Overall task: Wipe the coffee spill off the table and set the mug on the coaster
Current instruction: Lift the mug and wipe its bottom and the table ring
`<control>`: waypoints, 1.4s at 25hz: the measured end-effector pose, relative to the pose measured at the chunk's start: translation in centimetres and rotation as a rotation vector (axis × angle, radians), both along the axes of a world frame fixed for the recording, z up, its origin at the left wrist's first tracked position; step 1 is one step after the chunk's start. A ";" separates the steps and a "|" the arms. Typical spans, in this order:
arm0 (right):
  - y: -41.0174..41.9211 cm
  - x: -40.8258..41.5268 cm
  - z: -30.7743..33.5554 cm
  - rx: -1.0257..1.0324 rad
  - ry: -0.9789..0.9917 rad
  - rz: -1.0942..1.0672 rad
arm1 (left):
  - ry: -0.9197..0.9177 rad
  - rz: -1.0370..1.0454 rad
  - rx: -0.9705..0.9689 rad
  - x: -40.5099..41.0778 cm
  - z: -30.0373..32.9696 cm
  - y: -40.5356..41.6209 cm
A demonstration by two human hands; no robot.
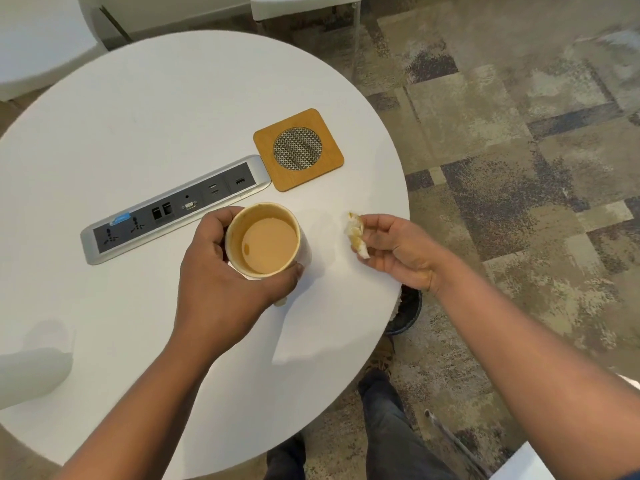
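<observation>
Gripping the white mug (266, 239) of milky coffee, my left hand (221, 271) wraps fingers and thumb around its wall, near the table's (138, 116) socket strip (173, 207); my right hand (398, 247) pinches a stained, crumpled tissue (356, 233) beside it, the wooden coaster (298, 150) lying bare beyond a faint coffee smear (337, 211)

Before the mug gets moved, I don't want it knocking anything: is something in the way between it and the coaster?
Nothing visible. The mug, held in the left hand, has only bare table between it and the coaster. The socket strip lies left of that path; the right hand with the tissue is off to the right.
</observation>
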State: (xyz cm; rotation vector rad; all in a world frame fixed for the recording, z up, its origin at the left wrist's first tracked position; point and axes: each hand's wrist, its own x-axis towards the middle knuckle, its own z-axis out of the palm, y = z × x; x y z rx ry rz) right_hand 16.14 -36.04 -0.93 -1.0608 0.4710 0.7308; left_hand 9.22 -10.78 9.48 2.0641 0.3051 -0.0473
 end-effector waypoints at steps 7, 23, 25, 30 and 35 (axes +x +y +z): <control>5.0 -1.9 1.1 0.218 0.025 -0.118 | -0.026 -0.060 -0.001 0.2 1.3 -0.2; 5.7 -4.7 2.6 0.446 0.036 -0.240 | -0.088 -0.057 -0.036 0.5 2.5 -1.7; 5.9 -5.4 2.6 0.475 0.055 -0.259 | -0.097 -0.045 -0.026 0.6 2.4 -1.7; 6.7 -6.1 2.5 0.554 0.105 -0.308 | -0.119 -0.040 0.002 0.7 2.4 -1.6; 7.7 -6.2 2.1 0.540 0.140 -0.226 | -0.124 -0.049 0.004 0.8 2.3 -1.8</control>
